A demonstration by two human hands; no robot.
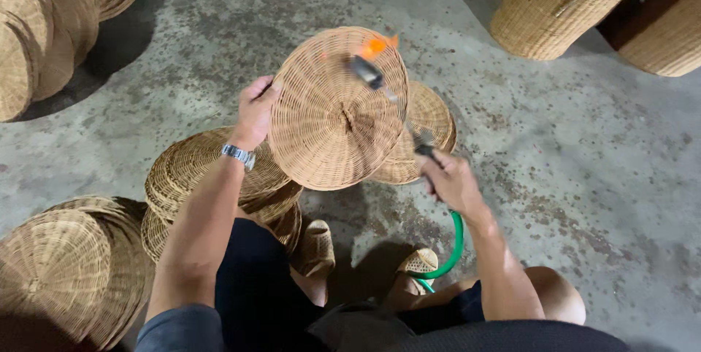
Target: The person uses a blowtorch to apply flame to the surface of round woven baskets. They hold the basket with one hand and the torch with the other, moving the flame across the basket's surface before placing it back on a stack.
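The grey concrete floor (584,177) is rough and mottled with dark stains. At two o'clock stand tall woven baskets (562,5), round-walled, one with an arched handle worked into its side. At ten o'clock a row of round wicker lids (44,23) leans together, and more lie stacked at eight o'clock (66,272) and just left of centre (197,169), all the same tan, ribbed weave. At the centre, the left hand (255,107) grips the rim of one round wicker lid (337,107), holding it on edge, its spiral weave and small centre knot facing the camera. Behind it at three o'clock, another lid (431,115) lies flat on the floor. The right hand (451,180) is closed around a metal torch (380,82), blurred, with an orange flame (376,45) at the lid's upper edge. A smooth green hose (454,246) curves down from that hand.
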